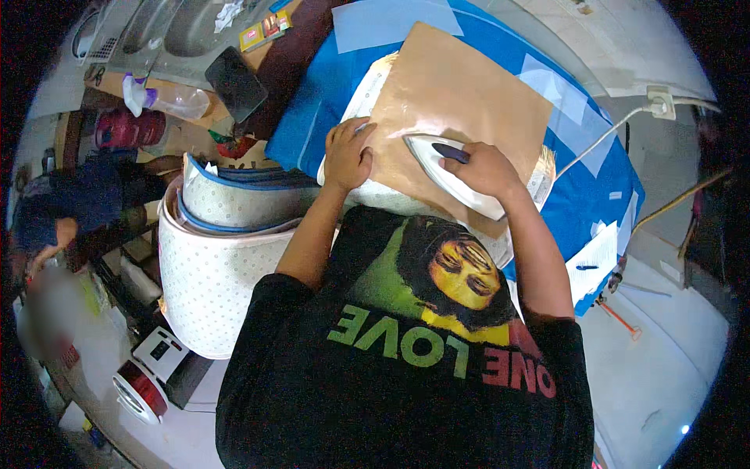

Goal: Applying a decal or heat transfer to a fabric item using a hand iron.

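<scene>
Brown sheet (pixel 469 86) beneath, on the blue-covered bench (pixel 305 129), gripped the white iron (pixel 449 178) in the right hand (pixel 486 170) toward the near side; rested the left hand (pixel 348 152), fingers spread, at the left edge; seemingly at pressing, probably needed steady gliding next.

White iron (pixel 437 173), dark-handled: is resting on brown sheet (pixel 465 94), nose pointing upper-left. Brown sheet, glossy: is lying aslant above blue cloth (pixel 316 102).

Your right hand (pixel 486 167) grips the iron (pixel 444 177) on the brown sheet (pixel 469 82), one o'clock in view; your left hand (pixel 348 155) touches the sheet's edge. Curled mat (pixel 230 273) at nine, spray bottle (pixel 181 102) at ten!
</scene>
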The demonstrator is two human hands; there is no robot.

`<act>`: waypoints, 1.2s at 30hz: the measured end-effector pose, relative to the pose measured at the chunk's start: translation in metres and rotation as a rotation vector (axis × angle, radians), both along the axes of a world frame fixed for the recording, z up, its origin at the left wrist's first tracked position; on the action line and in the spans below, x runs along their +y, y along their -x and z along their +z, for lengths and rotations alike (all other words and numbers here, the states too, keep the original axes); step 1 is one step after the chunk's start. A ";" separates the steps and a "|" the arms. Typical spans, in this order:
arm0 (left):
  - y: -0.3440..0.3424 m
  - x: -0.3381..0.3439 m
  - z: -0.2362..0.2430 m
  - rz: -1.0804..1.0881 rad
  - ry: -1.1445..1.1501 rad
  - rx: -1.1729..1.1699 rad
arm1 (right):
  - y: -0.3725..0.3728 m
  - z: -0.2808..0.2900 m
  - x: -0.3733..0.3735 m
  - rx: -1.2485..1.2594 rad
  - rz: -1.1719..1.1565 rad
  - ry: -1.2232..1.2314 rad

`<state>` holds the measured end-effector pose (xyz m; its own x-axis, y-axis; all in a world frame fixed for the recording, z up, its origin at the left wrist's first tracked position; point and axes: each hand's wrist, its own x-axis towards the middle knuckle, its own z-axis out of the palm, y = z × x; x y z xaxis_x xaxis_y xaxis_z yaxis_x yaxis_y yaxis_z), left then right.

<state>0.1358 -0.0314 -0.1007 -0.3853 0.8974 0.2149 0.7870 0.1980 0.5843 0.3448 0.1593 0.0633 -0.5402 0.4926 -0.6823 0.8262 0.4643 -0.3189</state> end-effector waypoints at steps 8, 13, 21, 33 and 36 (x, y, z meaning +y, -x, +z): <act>0.006 0.001 -0.005 -0.021 0.027 -0.006 | -0.055 -0.037 -0.005 0.009 0.018 -0.159; -0.008 0.015 0.021 0.053 0.124 0.060 | -0.055 -0.034 -0.007 0.006 -0.017 -0.173; 0.004 0.036 0.029 0.304 0.514 -0.260 | -0.052 -0.026 -0.007 -0.023 0.001 -0.161; -0.101 0.033 0.106 -0.039 0.183 -0.227 | -0.053 -0.028 -0.008 -0.005 0.007 -0.206; -0.106 0.029 0.107 -0.105 0.252 -0.208 | -0.054 -0.030 -0.011 0.039 -0.020 -0.219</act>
